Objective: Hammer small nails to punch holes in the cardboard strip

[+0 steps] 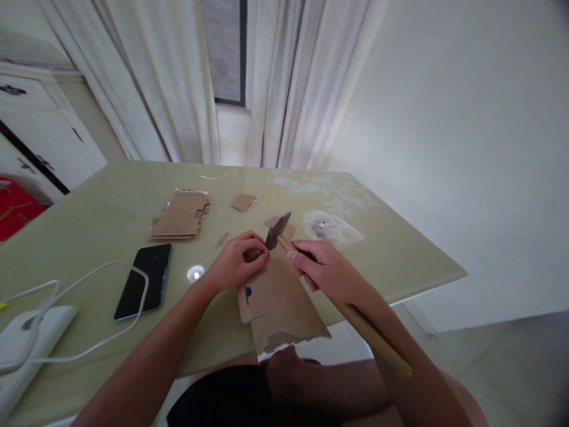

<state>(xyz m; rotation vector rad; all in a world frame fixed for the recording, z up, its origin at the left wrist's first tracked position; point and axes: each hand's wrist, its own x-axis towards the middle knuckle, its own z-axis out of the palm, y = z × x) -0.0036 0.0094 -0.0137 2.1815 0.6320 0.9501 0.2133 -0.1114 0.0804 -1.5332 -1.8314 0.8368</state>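
At a pale green table (111,207), my right hand (326,270) grips a hammer (342,305) by its wooden handle, fingers wrapped tight around it, the metal head tipped just beside my left fingertips. My left hand (233,261) pinches something small and dark, too small to make out, against a sheet of cardboard (280,302) lying under both hands. Left of my left hand lie a phone (144,280) and a white cable (89,279); beyond it sits a cardboard stack (180,216).
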